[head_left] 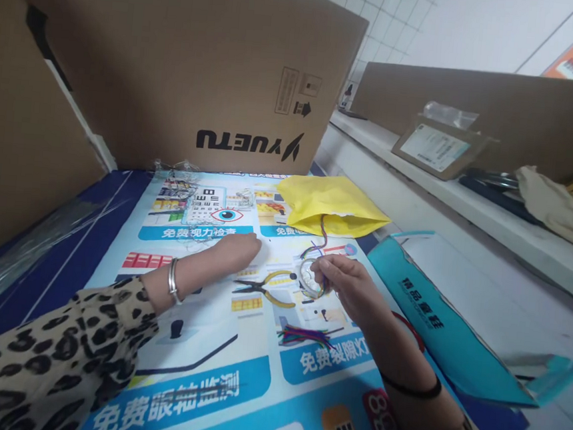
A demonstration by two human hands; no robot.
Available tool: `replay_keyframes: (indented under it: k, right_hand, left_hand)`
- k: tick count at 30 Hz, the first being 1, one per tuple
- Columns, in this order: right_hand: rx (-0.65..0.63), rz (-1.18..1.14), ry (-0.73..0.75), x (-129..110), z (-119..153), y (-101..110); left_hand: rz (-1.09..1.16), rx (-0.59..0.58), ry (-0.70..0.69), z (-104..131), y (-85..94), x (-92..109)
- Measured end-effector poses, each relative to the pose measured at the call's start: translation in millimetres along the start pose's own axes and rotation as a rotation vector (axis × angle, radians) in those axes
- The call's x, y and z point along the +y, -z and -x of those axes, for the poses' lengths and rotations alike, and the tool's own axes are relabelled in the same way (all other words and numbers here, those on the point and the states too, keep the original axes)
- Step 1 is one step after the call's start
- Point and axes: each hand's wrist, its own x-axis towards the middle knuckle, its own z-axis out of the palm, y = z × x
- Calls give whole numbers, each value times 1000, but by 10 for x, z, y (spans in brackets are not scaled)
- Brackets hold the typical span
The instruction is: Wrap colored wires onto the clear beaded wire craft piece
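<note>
Through the head camera I had the right hand (346, 277) pinching a pale ring (302, 283) above the printed sheet (196, 324), with a multicoloured cord (324, 228) running from the mouth of the yellow bag (331, 195) to beside it. The left hand (238, 251) was near the pliers (261, 287), its fingertips hidden; I couldn't tell whether it gripped anything. For good control of the ring, I judged that a firm pinch at 1 side, slack in the cord and separation from the coloured strands (308, 337) mattered most.
</note>
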Motion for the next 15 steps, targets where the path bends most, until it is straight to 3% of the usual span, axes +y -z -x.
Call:
replay_keyframes:
  k: [4, 8, 12, 15]
  right_hand:
    - [12, -37, -20, 90, -18, 23]
    - [1, -144, -60, 158, -24, -7]
    - [-23, -267, -141, 199, -29, -31]
    - [-81, -279, -215, 245, -22, -34]
  left_hand:
    - [-18, -67, -31, 66, 44, 7]
    - [-6, -128, -63, 327, 174, 76]
    - [141, -205, -87, 779, 278, 364]
    - [243, -250, -308, 1084, 262, 596]
